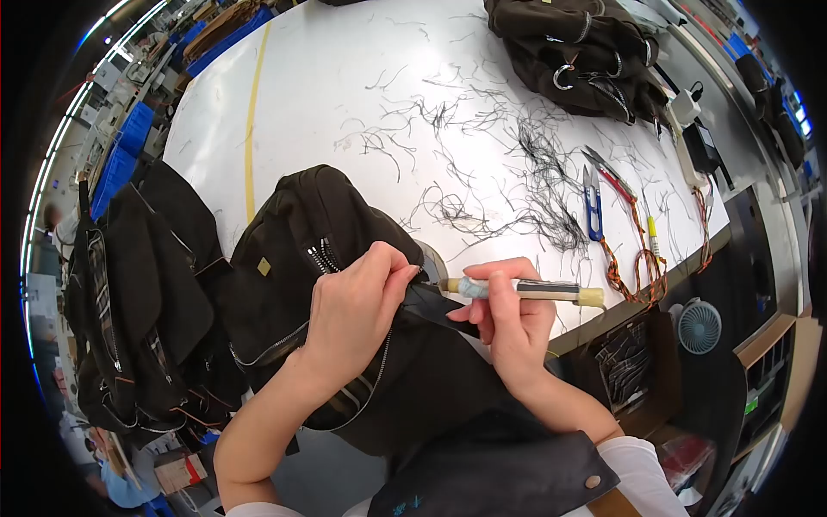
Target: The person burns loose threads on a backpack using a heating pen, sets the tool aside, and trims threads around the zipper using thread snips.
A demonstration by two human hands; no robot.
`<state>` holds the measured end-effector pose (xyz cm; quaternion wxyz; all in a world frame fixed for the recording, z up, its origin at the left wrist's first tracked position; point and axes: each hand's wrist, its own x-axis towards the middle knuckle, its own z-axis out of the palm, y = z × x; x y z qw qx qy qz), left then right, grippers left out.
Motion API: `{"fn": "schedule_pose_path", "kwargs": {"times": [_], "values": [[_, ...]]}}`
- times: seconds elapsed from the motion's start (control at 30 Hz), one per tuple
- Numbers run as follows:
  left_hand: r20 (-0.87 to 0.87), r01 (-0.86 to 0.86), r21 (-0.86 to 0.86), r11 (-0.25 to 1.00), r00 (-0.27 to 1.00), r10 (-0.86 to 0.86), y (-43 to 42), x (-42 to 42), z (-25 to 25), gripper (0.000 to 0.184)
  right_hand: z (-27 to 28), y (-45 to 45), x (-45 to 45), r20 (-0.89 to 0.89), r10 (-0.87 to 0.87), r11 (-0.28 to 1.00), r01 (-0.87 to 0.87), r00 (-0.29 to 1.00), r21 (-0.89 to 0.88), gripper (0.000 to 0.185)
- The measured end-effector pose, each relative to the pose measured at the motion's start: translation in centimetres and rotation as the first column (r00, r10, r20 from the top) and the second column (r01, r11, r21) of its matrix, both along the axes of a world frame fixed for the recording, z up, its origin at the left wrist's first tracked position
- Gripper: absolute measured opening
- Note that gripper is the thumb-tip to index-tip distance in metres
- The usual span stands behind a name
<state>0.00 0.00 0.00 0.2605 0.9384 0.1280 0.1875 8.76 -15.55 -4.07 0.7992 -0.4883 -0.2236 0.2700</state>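
Observation:
A dark bag (301, 215) with metal zips and a small yellow-green patch lies at the near edge of the white table. My left hand (357, 310) is closed on the bag's right side, its thumb and index finger pinching a small part at the edge. In my right hand (512, 323) is a pen-like tool (543, 290) with a wrapped grip and a yellowish end. Held level, the tool has its tip close to the pinched spot. Whether the tip touches the bag I cannot tell.
Loose dark threads (543, 172) lie across the white table (319, 77). Blue snips (593, 202), red-handled snips (613, 177) and a yellow marker (653, 237) are at the right. Other dark bags stand at left (146, 302) and back right (577, 52). A fan (699, 327) is lower right.

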Motion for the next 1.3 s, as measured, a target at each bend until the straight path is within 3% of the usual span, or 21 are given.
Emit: {"fn": "schedule_pose_path", "kwargs": {"times": [0.1,0.37,0.57,0.87,0.97,1.07,1.17,1.3], "values": [[0.009,0.020,0.019,1.000,1.000,-0.020,0.4,-0.3,0.0,0.009,-0.3,1.1,-0.8,-0.098,-0.060,0.998,0.060,0.993,-0.007,0.013],[0.033,0.048,0.004,0.999,0.998,-0.048,0.4,-0.2,-0.1,0.009,-0.7,1.1,-0.3,-0.047,-0.030,0.996,0.026,0.998,-0.087,0.011],[0.023,0.053,0.003,0.999,0.998,-0.053,0.3,-0.2,0.1,0.014,-1.1,1.2,-0.4,-0.046,-0.037,0.998,0.034,0.998,-0.054,0.012],[0.041,0.077,-0.002,0.997,0.996,-0.077,0.6,-0.3,-0.1,0.008,-1.0,1.4,-0.4,-0.061,-0.046,0.997,0.041,0.997,-0.067,0.011],[-0.001,0.060,-0.070,0.996,0.998,-0.060,0.8,-0.4,0.2,0.006,-0.4,1.1,-0.4,-0.061,-0.064,0.997,0.061,0.996,-0.043,0.012],[-0.234,-0.006,-0.326,0.945,0.969,-0.075,1.1,-0.4,2.5,0.003,-0.6,0.4,-0.3,-0.098,-0.039,0.999,0.040,0.994,0.009,0.015],[-0.274,0.025,-0.474,0.880,0.946,-0.175,2.0,-0.5,3.4,0.005,-1.1,0.5,-0.6,-0.058,-0.055,0.995,0.060,0.997,0.081,0.016],[-0.250,0.129,-0.493,0.861,0.926,-0.283,2.8,-0.8,3.6,0.009,-1.1,0.6,-0.6,-0.063,-0.029,0.997,0.033,0.998,0.069,0.016]]}}
